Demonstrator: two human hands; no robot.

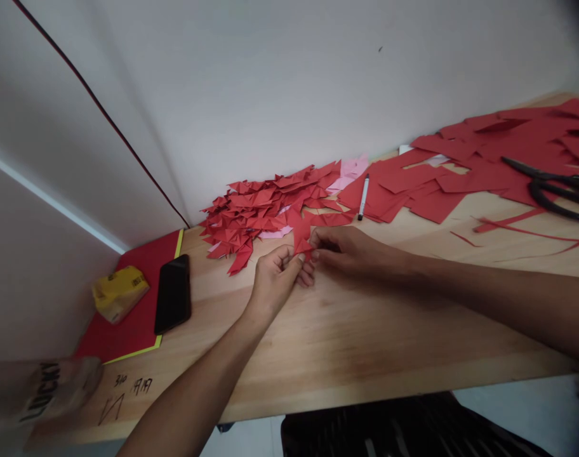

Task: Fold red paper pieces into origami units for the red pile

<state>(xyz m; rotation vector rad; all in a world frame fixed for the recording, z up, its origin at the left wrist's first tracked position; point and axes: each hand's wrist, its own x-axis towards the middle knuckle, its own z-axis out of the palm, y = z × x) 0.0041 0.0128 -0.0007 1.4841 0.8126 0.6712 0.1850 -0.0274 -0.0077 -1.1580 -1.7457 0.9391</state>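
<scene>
A partly folded piece of red paper [299, 231] is held up between my two hands, just above the wooden table. My left hand [279, 270] pinches its lower edge with thumb and fingers. On the other side, my right hand [339, 249] has its fingertips closed on the paper's right corner. Directly behind lies a heap of folded red paper pieces [256, 209], with some pink paper [349, 172] among and beside them. The fingers partly cover the lower folds of the held piece.
Flat red paper sheets [432, 181] spread along the wall to the right, with a marker [364, 198] and black-handled scissors [551, 190] on them. Thin red strips [522, 230] lie nearby. Leftward are a black phone [173, 295], a yellow packet [120, 293] and a bottle [46, 390].
</scene>
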